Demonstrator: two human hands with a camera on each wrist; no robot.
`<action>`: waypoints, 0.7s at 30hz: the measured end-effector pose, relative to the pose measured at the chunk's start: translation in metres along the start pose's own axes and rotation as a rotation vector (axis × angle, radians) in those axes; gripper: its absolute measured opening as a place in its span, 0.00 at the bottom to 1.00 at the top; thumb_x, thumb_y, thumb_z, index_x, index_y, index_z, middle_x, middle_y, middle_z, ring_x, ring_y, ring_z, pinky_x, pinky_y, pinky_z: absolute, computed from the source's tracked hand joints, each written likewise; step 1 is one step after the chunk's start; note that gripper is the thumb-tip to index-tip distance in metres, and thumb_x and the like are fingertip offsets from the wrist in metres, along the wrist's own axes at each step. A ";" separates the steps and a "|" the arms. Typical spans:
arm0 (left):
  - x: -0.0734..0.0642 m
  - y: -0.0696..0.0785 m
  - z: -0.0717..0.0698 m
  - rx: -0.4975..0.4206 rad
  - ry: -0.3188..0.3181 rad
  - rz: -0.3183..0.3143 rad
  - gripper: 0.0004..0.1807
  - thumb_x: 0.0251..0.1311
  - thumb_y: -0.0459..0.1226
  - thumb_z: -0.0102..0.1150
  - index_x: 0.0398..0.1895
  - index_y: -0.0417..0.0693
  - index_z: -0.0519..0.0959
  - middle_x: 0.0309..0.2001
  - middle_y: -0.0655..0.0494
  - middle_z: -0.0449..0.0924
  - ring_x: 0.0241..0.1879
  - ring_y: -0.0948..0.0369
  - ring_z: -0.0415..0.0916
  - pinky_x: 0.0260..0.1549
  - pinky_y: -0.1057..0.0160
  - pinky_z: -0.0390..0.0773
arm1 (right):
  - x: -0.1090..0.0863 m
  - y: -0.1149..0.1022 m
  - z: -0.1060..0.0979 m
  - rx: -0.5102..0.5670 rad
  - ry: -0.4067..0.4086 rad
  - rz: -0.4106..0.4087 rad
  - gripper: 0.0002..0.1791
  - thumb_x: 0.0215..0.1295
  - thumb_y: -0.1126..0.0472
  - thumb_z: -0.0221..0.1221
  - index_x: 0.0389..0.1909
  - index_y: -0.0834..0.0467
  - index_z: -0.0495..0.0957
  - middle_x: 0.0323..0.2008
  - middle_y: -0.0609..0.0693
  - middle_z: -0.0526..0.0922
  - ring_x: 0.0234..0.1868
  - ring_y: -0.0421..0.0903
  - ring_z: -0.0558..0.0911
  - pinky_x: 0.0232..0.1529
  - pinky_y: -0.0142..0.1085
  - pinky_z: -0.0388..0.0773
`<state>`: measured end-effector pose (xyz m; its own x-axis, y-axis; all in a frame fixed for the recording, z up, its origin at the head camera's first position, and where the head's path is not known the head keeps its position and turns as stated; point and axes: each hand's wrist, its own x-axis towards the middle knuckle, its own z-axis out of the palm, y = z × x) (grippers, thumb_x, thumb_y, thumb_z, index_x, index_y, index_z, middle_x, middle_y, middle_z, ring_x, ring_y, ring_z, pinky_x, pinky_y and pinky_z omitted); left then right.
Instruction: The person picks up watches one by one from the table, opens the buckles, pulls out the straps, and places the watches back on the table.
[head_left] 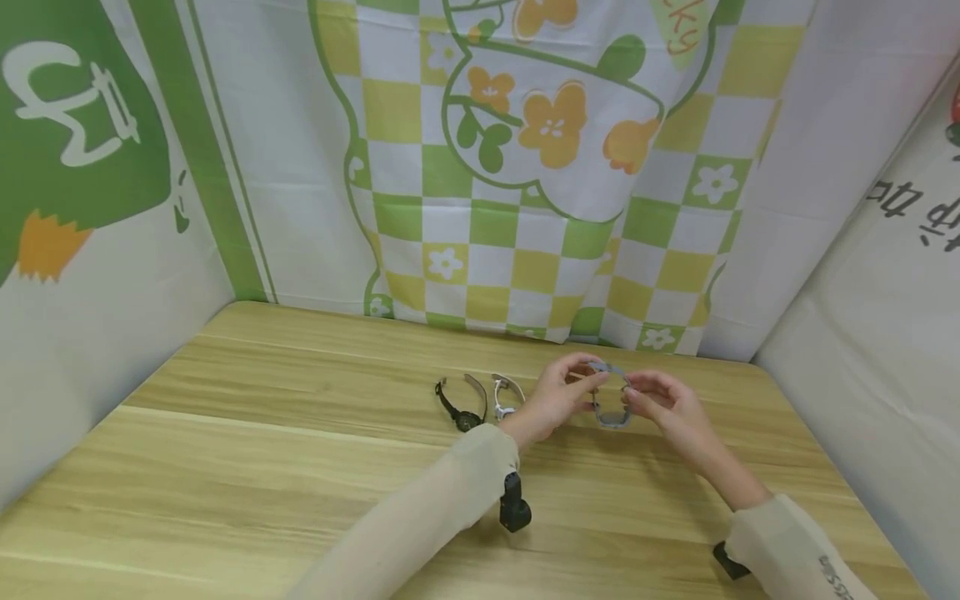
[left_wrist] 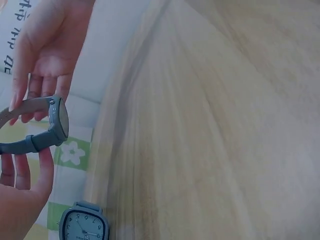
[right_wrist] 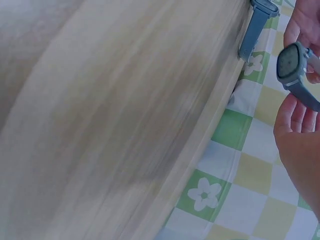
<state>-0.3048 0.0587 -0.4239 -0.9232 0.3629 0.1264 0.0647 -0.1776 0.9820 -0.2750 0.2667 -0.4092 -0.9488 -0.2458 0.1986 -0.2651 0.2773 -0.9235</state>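
Observation:
A blue-grey wristwatch [head_left: 612,419] is held up off the table between both hands, its strap bent into a loop. My left hand [head_left: 558,392] pinches one strap end between thumb and fingers. From the other side my right hand [head_left: 669,405] pinches the other strap part. In the left wrist view the watch [left_wrist: 59,120] shows its case side-on; the right wrist view shows its dark square face [right_wrist: 288,62]. Left of the left hand a white watch [head_left: 506,412] lies on the table, partly hidden by that hand. Beside it rests a black watch [head_left: 468,421] with its strap spread.
The wooden table [head_left: 262,483] is enclosed by printed cloths, with a green and yellow checked curtain [head_left: 495,225] behind its back edge. Black cameras [head_left: 514,504] sit on both wrists. A square watch face [left_wrist: 84,227] shows low in the left wrist view.

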 end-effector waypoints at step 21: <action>-0.004 0.002 0.006 0.230 -0.012 0.089 0.14 0.77 0.38 0.60 0.56 0.38 0.82 0.48 0.46 0.82 0.38 0.63 0.79 0.34 0.69 0.82 | 0.002 -0.003 0.007 0.018 0.024 -0.038 0.16 0.81 0.65 0.56 0.59 0.74 0.74 0.38 0.39 0.83 0.34 0.38 0.82 0.38 0.32 0.86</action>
<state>-0.2989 0.0625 -0.4220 -0.9057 0.3659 0.2142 0.2314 0.0032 0.9729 -0.2751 0.2590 -0.4079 -0.9421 -0.2330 0.2412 -0.2980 0.2519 -0.9207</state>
